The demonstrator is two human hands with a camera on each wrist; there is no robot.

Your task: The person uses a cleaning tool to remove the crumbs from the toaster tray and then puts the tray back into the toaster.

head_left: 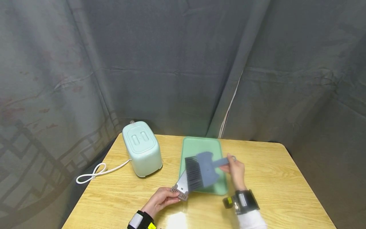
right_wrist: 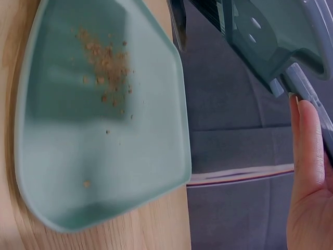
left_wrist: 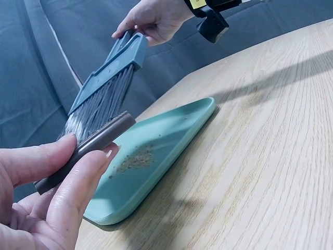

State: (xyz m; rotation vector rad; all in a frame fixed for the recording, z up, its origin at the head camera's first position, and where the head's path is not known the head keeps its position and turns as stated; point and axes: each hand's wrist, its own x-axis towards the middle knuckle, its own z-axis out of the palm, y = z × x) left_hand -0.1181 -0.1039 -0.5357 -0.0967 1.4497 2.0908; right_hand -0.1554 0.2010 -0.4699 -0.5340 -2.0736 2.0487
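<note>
My left hand point(head_left: 163, 198) pinches the grey slotted end of a crumb tray point(head_left: 183, 183) between thumb and fingers. In the left wrist view that end shows as a dark bar point(left_wrist: 99, 140). With my right hand point(head_left: 236, 173) I grip the handle of a blue-grey brush point(head_left: 207, 168), whose dark bristles point(left_wrist: 101, 107) overlap the crumb tray's silver plate and hide part of it. Both are above a green serving tray point(head_left: 200, 144). Brown crumbs point(right_wrist: 106, 65) lie scattered on the green tray.
A mint-green toaster point(head_left: 141, 146) with its lid on stands at the back left of the wooden table point(head_left: 271, 178). Its white cord point(head_left: 97, 173) loops over the left edge. A grey curtain point(head_left: 171, 70) hangs behind the table.
</note>
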